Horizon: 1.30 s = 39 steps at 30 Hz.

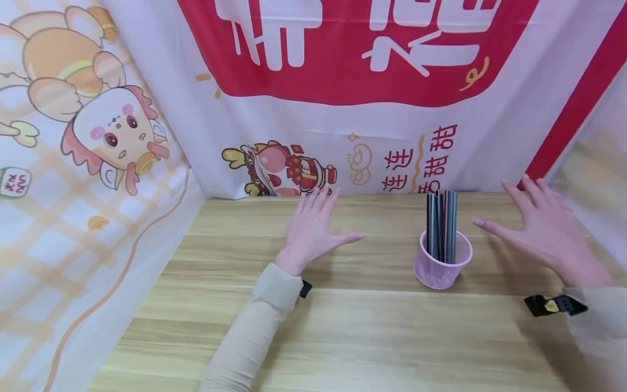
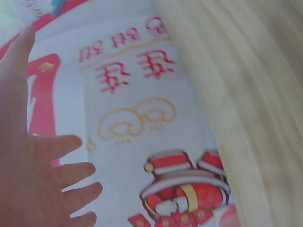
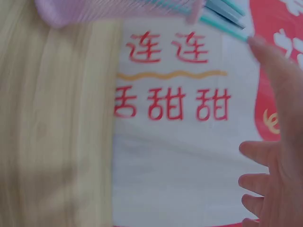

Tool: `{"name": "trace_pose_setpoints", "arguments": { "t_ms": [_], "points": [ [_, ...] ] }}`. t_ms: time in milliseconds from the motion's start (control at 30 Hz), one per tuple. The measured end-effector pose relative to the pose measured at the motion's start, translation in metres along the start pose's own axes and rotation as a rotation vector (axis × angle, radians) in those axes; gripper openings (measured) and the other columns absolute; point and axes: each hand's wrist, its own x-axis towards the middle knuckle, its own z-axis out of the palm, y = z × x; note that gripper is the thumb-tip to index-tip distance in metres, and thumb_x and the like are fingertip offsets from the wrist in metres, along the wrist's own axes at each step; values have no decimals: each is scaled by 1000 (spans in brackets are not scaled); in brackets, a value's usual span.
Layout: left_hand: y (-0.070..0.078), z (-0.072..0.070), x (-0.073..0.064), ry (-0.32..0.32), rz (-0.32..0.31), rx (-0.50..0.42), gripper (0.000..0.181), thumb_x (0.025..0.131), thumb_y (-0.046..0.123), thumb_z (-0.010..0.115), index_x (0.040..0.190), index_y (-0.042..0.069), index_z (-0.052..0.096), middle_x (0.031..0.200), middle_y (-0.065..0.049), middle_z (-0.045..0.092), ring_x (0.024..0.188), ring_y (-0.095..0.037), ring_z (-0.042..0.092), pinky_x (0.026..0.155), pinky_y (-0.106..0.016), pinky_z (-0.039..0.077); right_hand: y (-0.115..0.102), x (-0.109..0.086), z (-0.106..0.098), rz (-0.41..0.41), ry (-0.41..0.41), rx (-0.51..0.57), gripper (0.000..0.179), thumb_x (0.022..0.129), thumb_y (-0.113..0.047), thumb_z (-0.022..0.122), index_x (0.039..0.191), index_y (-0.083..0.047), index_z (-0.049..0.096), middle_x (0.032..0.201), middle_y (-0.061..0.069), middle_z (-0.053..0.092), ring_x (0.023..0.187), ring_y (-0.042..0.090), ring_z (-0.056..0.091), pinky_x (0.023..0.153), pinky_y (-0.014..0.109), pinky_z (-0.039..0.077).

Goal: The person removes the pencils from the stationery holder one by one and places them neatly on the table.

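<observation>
A pink see-through cup [image 1: 437, 276] stands upright on the wooden table, right of the middle. Several dark, slim sticks [image 1: 442, 226], perhaps straws, stand in it and reach well above its rim. My right hand [image 1: 548, 228] hovers to the right of the cup, fingers spread and thumb towards it, holding nothing. To the left of the cup, my left hand [image 1: 311, 231] is stretched out with its thumb apart and nothing in it. In the right wrist view, part of the pink cup [image 3: 80, 10] shows at the top, close to the right hand [image 3: 279, 175].
A white cloth with a red panel [image 1: 343, 65] hangs behind the table [image 1: 362, 337]. On the left side hangs a cloth with a cartoon print [image 1: 112, 130]. Another pale cloth [image 1: 595, 158] closes off the right side.
</observation>
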Motion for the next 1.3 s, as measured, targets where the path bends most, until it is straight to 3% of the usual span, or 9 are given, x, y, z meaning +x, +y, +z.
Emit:
{"name": "trace_pose_setpoints", "arguments": {
  "t_ms": [100, 300, 467, 633, 1033, 1233, 1300],
  "points": [
    [10, -3, -1, 50, 8, -155, 116, 77, 94, 46, 163, 19, 24, 167, -3, 22, 153, -21, 17, 124, -41, 6, -11, -2, -6, 7, 13, 39, 106, 88, -65, 66, 162, -5, 18, 163, 32, 6, 149, 50, 1, 114, 74, -2],
    [35, 4, -2, 153, -10, -629, 91, 80, 72, 72, 152, 23, 48, 153, 4, 48, 141, -16, 42, 116, -41, 35, -27, -6, -14, 10, 6, 196, 99, 89, -57, 72, 160, -5, 27, 162, 28, 21, 145, 53, 18, 104, 81, 21],
    [57, 14, 1, 180, -32, -879, 72, 81, 56, 82, 141, 23, 62, 140, 8, 60, 131, -9, 52, 111, -37, 42, -37, -14, -10, 3, -42, 316, 94, 85, -51, 80, 159, -12, 36, 160, 24, 32, 141, 54, 28, 98, 80, 28],
    [75, 23, 7, 151, -48, -982, 59, 84, 44, 84, 135, 20, 67, 132, 9, 65, 121, -6, 58, 108, -35, 44, -47, -23, 7, 6, -114, 377, 103, 77, -51, 87, 159, -13, 36, 157, 27, 35, 139, 56, 31, 99, 80, 29],
    [110, 49, 14, 46, -71, -1109, 47, 86, 32, 85, 129, 20, 71, 123, 12, 69, 113, -4, 63, 101, -26, 49, -54, -38, 35, -80, -143, 545, 99, 72, -39, 94, 150, 0, 45, 147, 27, 49, 132, 54, 42, 99, 76, 35],
    [122, 57, 17, 36, -95, -1192, 44, 86, 31, 84, 126, 19, 72, 117, 13, 71, 109, -7, 65, 96, -29, 54, -54, -39, 38, -78, -161, 528, 96, 74, -39, 93, 148, 1, 46, 143, 28, 52, 125, 51, 49, 98, 70, 42],
    [126, 59, 18, 31, -109, -1207, 41, 86, 30, 84, 124, 20, 73, 115, 14, 72, 107, -7, 66, 93, -25, 55, -54, -39, 39, -74, -157, 522, 94, 74, -38, 93, 147, 0, 47, 142, 28, 53, 124, 51, 52, 98, 63, 46]
  ]
}}
